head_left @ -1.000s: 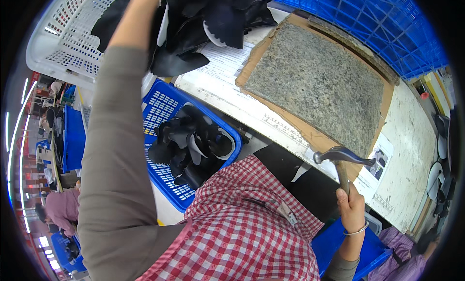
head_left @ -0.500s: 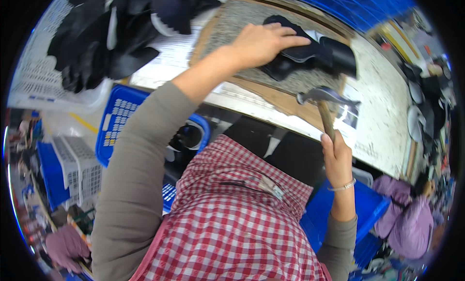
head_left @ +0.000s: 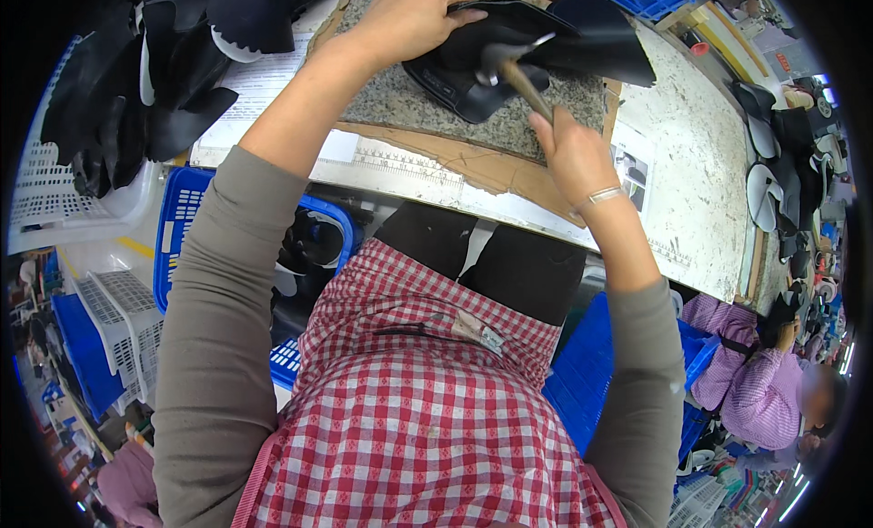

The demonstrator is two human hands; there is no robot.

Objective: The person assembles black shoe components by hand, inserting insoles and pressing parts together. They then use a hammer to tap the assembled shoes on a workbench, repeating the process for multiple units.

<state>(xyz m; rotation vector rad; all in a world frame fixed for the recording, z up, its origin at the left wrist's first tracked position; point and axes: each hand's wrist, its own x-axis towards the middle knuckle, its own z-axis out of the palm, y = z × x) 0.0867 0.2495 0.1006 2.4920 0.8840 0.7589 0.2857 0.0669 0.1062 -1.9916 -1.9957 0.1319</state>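
A black leather shoe upper point(head_left: 614, 50) lies partly folded over a speckled stone slab point(head_left: 377, 105) on the bench. My left hand point(head_left: 409, 23) is at its far left part, thumb and fingers closed on the edge of the leather. In my right hand point(head_left: 577, 155) is a wooden-handled hammer point(head_left: 527, 87), gripped near the end of the handle. The metal head is over the lower middle of the upper; whether it touches the leather I cannot tell.
A white basket point(head_left: 136, 196) heaped with black leather pieces point(head_left: 186, 64) stands at the left. Below it are blue baskets point(head_left: 173, 246). A paper sheet point(head_left: 632, 169) lies right of the slab. More cut pieces point(head_left: 764, 196) and a person in purple point(head_left: 759, 396) are farther right.
My right hand has swung the hammer up and left, from in front of the slab to over the upper. My left hand has gone from lying on the leather to gripping its edge.
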